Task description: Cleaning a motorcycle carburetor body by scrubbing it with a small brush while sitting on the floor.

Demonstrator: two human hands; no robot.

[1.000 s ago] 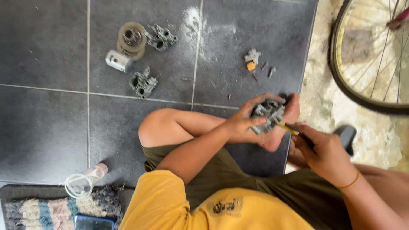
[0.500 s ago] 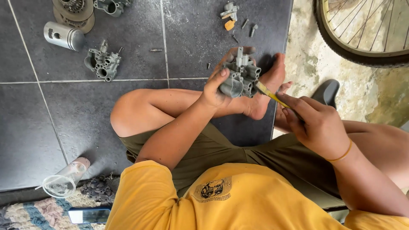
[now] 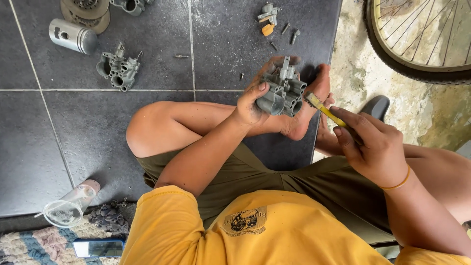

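I am clamping the grey cast-metal carburettor body in my left hand, just above my crossed legs, while my right hand is pinching a yellow-handled brush whose tip is touching its right side. Short strokes and a steady hold should serve best. The casting looks dull, grimy, full of round bores.

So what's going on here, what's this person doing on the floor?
A person in a yellow shirt sits cross-legged on dark floor tiles. The left hand holds up a grey metal carburetor body, while the right hand holds a small yellow-handled brush with its tip right beside that part. More parts lie on the tiles: a second carburetor body, a metal piston and some small screws. A bicycle wheel stands to the right.
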